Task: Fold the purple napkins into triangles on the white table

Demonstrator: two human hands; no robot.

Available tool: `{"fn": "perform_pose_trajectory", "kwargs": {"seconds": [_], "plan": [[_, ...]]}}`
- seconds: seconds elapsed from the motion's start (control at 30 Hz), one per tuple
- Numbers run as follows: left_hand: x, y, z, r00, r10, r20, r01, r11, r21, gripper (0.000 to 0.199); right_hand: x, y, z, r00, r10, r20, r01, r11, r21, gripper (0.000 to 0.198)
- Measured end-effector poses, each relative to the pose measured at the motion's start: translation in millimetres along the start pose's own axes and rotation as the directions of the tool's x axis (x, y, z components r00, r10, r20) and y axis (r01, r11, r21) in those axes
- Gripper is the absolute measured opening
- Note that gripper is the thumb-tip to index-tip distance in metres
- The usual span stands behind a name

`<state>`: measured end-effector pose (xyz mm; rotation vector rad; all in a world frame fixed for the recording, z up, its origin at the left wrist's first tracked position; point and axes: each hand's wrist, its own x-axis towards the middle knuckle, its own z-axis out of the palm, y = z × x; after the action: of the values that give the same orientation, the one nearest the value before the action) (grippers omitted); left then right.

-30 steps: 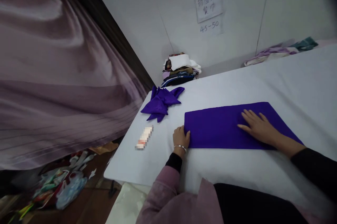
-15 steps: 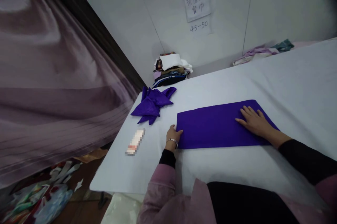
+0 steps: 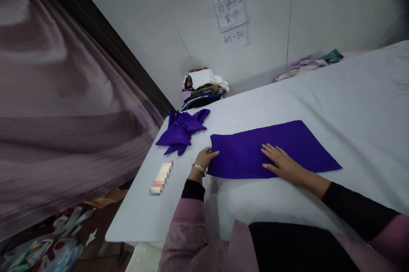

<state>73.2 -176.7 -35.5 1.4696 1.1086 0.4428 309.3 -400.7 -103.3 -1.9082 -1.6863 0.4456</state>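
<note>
A purple cloth napkin point(image 3: 252, 150), folded into a long flat band, lies on the white-covered table in front of me. At its left end my left hand point(image 3: 206, 159) grips the edge, thumb on top and the other fingers mostly out of sight. My right hand point(image 3: 281, 163) rests flat near the middle of the cloth, fingers stretched out. Farther left on the table is a bundle of purple napkins point(image 3: 183, 129) with pointed corners.
A pixelated strip point(image 3: 161, 178) lies left of my left hand. Folded clothes point(image 3: 204, 89) are stacked by the wall, with more fabric point(image 3: 303, 67) along the far edge. A mauve curtain point(image 3: 64, 93) hangs at the left; plastic bags point(image 3: 60, 255) sit on the floor.
My right hand has slid left from the napkin's right end to near its middle. My left hand has closed on the left edge. The camera view has shifted slightly.
</note>
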Motion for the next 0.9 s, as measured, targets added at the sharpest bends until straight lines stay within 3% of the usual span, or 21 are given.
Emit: {"fn": "perform_pose_trajectory", "kwargs": {"seconds": [0.1, 0.17, 0.3, 0.4, 0.47, 0.53, 0.63, 0.73, 0.83, 0.9], "plan": [[-2, 28, 12, 0.993, 0.031, 0.110, -0.015, 0.990, -0.139, 0.043, -1, -9, -8, 0.996, 0.089, -0.018, -0.081, 0.954, 0.287, 0.062], [-3, 47, 24, 0.984, 0.046, 0.170, -0.021, 0.989, -0.147, 0.046, 0, -13, -10, 0.983, 0.179, -0.036, -0.139, 0.863, 0.486, 0.057], [-1, 80, 57, 0.956, 0.068, 0.286, -0.038, 0.993, -0.108, 0.052, 1, -16, -17, 0.952, 0.304, 0.038, -0.210, 0.560, 0.801, 0.048], [3, 100, 91, 0.942, 0.101, 0.320, -0.111, 0.994, 0.013, 0.060, -1, -14, -24, 0.932, 0.346, 0.107, -0.230, 0.338, 0.912, 0.044], [7, 110, 120, 0.927, 0.128, 0.353, -0.174, 0.980, 0.102, 0.061, -2, -9, -29, 0.929, 0.355, 0.108, -0.207, 0.255, 0.945, 0.043], [10, 116, 154, 0.909, 0.151, 0.389, -0.231, 0.959, 0.167, 0.059, -4, 0, -35, 0.931, 0.354, 0.084, -0.179, 0.246, 0.953, 0.044], [11, 112, 208, 0.887, 0.174, 0.428, -0.292, 0.929, 0.227, 0.053, -8, 20, -46, 0.931, 0.364, 0.027, -0.159, 0.337, 0.928, 0.054], [5, 95, 256, 0.885, 0.100, 0.456, -0.225, 0.947, 0.229, 0.052, -17, 40, -56, 0.921, 0.390, 0.002, -0.164, 0.383, 0.909, 0.067], [-8, 72, 283, 0.868, 0.005, 0.497, -0.065, 0.992, 0.104, 0.048, -29, 52, -63, 0.907, 0.416, 0.062, -0.236, 0.382, 0.894, 0.070], [-16, 56, 286, 0.870, 0.045, 0.492, -0.054, 0.999, 0.005, 0.040, -35, 56, -66, 0.899, 0.423, 0.118, -0.294, 0.379, 0.877, 0.069]]}}
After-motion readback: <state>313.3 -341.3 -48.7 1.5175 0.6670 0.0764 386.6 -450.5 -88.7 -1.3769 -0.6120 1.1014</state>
